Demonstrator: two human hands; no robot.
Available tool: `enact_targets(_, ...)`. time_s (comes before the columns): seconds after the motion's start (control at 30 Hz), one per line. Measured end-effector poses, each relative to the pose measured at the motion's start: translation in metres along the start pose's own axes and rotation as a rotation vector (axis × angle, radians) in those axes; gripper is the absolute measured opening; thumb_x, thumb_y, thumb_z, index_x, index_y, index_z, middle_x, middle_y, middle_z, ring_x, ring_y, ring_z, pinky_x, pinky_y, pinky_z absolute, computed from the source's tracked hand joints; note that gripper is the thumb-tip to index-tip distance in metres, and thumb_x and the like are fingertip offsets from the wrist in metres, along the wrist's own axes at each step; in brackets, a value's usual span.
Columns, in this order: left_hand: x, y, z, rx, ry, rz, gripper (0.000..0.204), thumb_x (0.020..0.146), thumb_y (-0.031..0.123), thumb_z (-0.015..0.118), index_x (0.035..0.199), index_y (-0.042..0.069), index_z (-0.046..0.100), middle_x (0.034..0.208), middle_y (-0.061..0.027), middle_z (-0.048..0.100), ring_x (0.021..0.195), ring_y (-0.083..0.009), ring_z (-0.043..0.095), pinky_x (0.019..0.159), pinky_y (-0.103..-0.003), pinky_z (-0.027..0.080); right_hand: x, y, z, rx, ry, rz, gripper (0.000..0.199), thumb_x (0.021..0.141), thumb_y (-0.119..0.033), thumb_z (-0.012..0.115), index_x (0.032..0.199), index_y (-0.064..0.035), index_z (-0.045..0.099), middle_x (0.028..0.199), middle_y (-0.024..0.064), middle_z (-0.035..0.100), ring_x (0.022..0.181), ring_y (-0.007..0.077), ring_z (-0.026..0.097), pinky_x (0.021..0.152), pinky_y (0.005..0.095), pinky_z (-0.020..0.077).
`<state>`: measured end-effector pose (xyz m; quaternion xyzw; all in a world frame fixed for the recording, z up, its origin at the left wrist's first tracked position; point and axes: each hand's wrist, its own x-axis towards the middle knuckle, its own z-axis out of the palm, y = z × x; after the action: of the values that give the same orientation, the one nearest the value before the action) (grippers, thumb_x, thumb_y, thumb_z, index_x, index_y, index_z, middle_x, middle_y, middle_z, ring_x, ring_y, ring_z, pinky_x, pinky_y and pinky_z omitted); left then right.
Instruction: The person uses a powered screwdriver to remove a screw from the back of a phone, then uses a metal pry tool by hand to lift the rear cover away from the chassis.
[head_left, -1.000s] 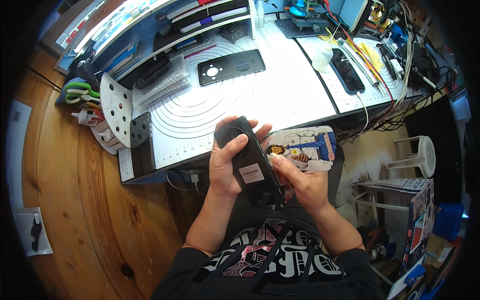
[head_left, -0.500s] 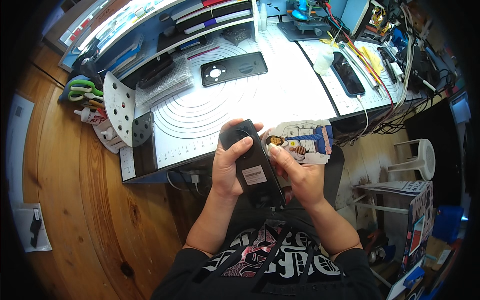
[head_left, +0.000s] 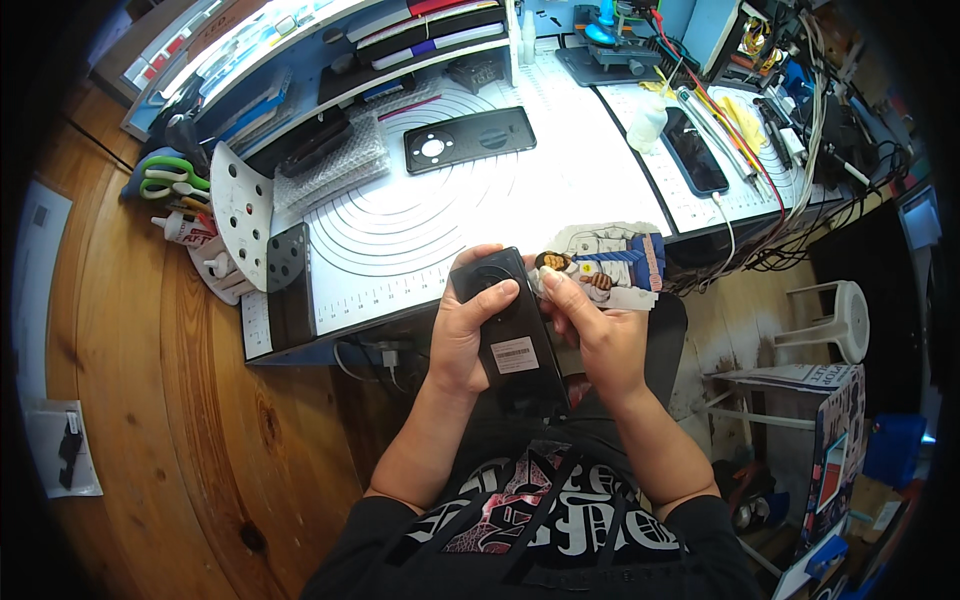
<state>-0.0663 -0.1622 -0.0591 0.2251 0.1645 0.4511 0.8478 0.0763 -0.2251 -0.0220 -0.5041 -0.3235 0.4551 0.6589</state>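
My left hand (head_left: 462,340) is closed around a black phone (head_left: 508,324), its thumb lying across the back near the round camera area. A pale printed label is stuck on the lower part of that back. The phone is tilted, its top end close to the table's front edge. Just to its right, my right hand (head_left: 610,350) pinches a torn-edged piece of printed paper (head_left: 630,265) showing a figure in a white jacket and blue tie. The paper's near end lies beside the phone's upper right edge; whether they touch cannot be made out.
A black phone case (head_left: 470,140) lies on the white work mat (head_left: 400,225). Bubble wrap (head_left: 335,165) and a dark glossy panel (head_left: 290,285) are at left, by green-handled scissors (head_left: 165,178). Right: a charging phone (head_left: 695,150), a bottle (head_left: 647,125), cables. A white stool (head_left: 848,320) stands beyond.
The phone has shifted slightly right and down with my left hand. The paper has swung up a little at its far end, and my right hand has moved slightly with it.
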Motion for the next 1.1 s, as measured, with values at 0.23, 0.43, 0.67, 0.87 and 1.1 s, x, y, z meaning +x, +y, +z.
enact_targets(0.23,0.002,0.001,-0.001,-0.033,0.011,-0.023,0.045,0.092,-0.001,0.064,0.132,0.011,0.048,0.129,-0.0209,0.059,0.097,-0.0284,0.070,0.082,-0.041,0.064,0.004,0.004,-0.004,-0.040,-0.035,0.037,0.006,0.094,-0.008,0.071,0.094,-0.0020,0.071,0.079,-0.0008,0.068,0.063,0.0050,0.057,0.055,0.0206,0.0430)
enact_targets(0.43,0.004,0.001,0.002,-0.120,0.056,-0.013,0.042,0.093,-0.002,0.063,0.130,0.011,0.050,0.128,-0.0196,0.059,0.113,-0.0319,0.066,0.093,-0.042,0.061,-0.001,0.006,-0.012,-0.092,-0.113,0.016,0.007,0.093,-0.008,0.071,0.095,-0.0022,0.070,0.080,-0.0009,0.067,0.065,0.0059,0.059,0.057,0.0216,0.0447)
enact_targets(0.67,0.003,0.001,0.005,-0.125,0.065,-0.022,0.042,0.092,-0.005,0.062,0.130,0.011,0.052,0.125,-0.0194,0.061,0.119,-0.0326,0.063,0.095,-0.042,0.060,-0.011,0.005,-0.016,-0.071,-0.105,0.035,0.010,0.093,-0.010,0.071,0.098,-0.0014,0.070,0.082,0.0004,0.068,0.065,0.0062,0.059,0.057,0.0213,0.0451)
enact_targets(0.87,0.003,0.004,-0.002,-0.034,-0.004,-0.083,0.040,0.092,-0.002,0.064,0.129,0.009,0.051,0.124,-0.0196,0.062,0.102,-0.0276,0.070,0.085,-0.040,0.063,-0.005,0.002,-0.013,-0.090,-0.076,0.068,0.010,0.096,-0.014,0.069,0.094,-0.0040,0.070,0.078,-0.0006,0.068,0.063,0.0054,0.059,0.054,0.0208,0.0427)
enact_targets(1.1,0.003,0.006,-0.001,0.021,0.030,-0.103,0.042,0.092,-0.001,0.065,0.130,0.009,0.050,0.113,-0.0146,0.066,0.097,-0.0236,0.071,0.080,-0.036,0.063,0.003,0.007,-0.009,-0.099,-0.054,0.023,0.016,0.098,-0.017,0.067,0.089,-0.0042,0.070,0.074,0.0002,0.066,0.060,0.0063,0.057,0.052,0.0214,0.0410)
